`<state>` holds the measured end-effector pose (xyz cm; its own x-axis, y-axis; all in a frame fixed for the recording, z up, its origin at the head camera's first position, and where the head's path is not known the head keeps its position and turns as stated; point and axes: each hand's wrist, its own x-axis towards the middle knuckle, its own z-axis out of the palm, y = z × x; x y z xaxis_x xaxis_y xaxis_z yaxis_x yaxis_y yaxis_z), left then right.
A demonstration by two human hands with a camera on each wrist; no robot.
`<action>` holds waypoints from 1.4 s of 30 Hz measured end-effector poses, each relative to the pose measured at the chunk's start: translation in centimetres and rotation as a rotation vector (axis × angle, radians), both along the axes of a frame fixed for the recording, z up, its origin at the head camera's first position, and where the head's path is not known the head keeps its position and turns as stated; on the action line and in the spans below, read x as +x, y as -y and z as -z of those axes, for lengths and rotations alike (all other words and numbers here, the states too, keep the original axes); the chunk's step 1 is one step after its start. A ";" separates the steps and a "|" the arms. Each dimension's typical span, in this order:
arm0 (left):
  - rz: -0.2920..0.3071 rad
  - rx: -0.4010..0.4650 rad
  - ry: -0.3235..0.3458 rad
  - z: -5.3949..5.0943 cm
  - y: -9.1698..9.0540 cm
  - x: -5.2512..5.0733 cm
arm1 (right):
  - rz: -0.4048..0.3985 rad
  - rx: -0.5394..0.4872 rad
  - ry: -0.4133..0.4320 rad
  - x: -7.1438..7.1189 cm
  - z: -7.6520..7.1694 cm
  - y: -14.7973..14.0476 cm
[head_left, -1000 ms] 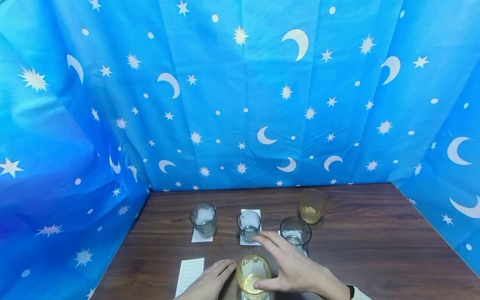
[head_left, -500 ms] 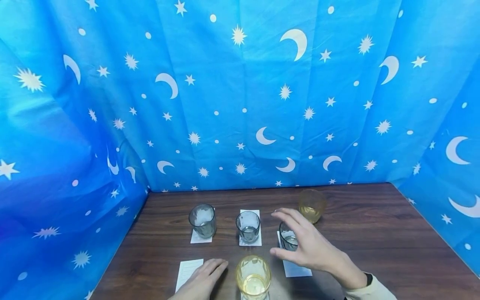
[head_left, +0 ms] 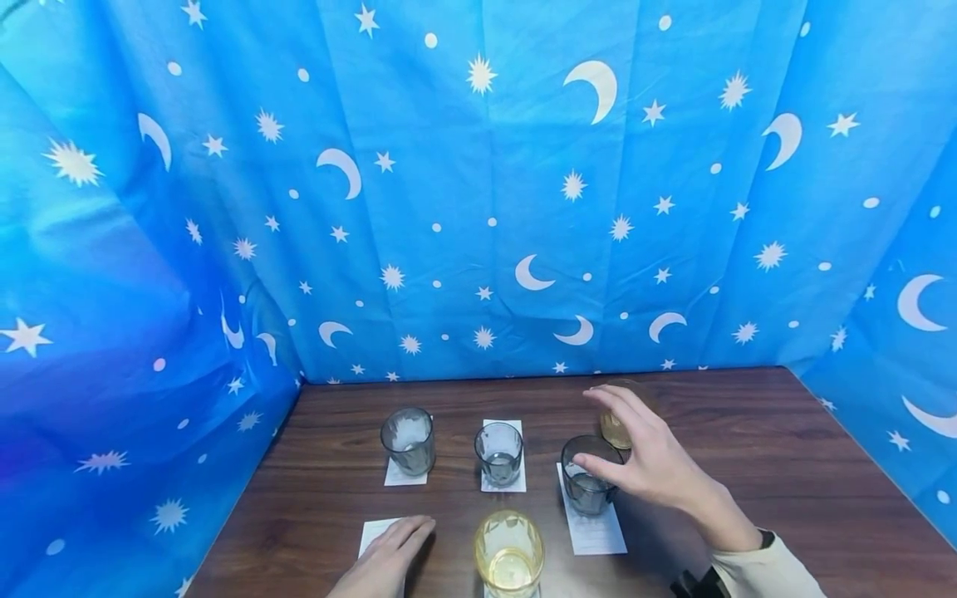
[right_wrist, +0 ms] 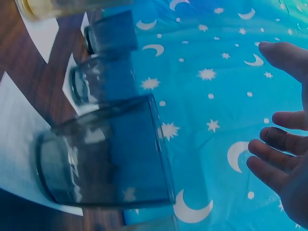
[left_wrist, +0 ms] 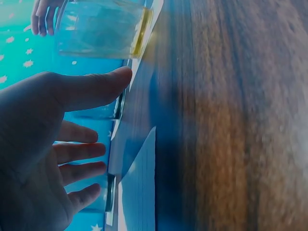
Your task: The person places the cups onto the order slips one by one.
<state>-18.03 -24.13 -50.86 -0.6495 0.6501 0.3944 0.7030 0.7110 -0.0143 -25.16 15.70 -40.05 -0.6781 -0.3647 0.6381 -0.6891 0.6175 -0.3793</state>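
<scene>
My right hand (head_left: 661, 465) hovers with spread fingers over the right grey glass (head_left: 589, 497), which stands on a white paper slip (head_left: 601, 538). In the right wrist view a gap lies between this hand (right_wrist: 288, 159) and the grey glass (right_wrist: 106, 159). Behind the fingers, an amber glass (head_left: 615, 432) is partly hidden. At the front centre stands a yellow glass (head_left: 510, 550), touched by neither hand. To its left, my left hand (head_left: 387, 558) partly covers another paper slip (head_left: 376, 530). The left wrist view has that hand (left_wrist: 48, 139) with fingers loosely extended, holding nothing.
Two more grey glasses, a left one (head_left: 408, 444) and a middle one (head_left: 499, 455), stand on paper slips farther back. The brown wooden table (head_left: 755, 465) ends against a blue curtain (head_left: 478, 183) patterned with moons and stars.
My right hand has let go of the yellow glass and moved right and back to the right grey glass. My left hand has slid left, away from the yellow glass, over the paper slip.
</scene>
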 end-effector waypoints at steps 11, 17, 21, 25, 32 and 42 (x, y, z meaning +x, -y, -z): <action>-0.114 0.016 0.207 0.0 2.2 0.9 | 0.089 -0.011 -0.010 -1.7 0.2 -1.8; -0.136 -0.011 0.151 0.5 3.4 1.4 | 0.120 -0.017 0.011 -2.2 0.7 -2.7; -0.178 -0.028 0.266 0.2 3.5 1.4 | 0.132 -0.024 0.016 -2.5 0.8 -3.2; -0.199 -0.030 0.310 0.2 3.8 1.5 | 0.126 -0.021 0.027 -2.8 0.8 -3.4; -0.145 0.003 0.090 1.6 4.7 1.6 | 0.154 -0.031 0.082 -3.1 1.0 -4.2; -0.120 0.015 0.039 1.9 5.1 1.4 | 0.181 -0.030 0.136 -4.2 1.4 -4.9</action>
<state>-16.67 -29.23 -52.80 -0.7373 0.5613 0.3759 0.6128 0.7899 0.0225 -29.35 20.62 -41.45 -0.8113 -0.2115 0.5450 -0.5091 0.7138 -0.4809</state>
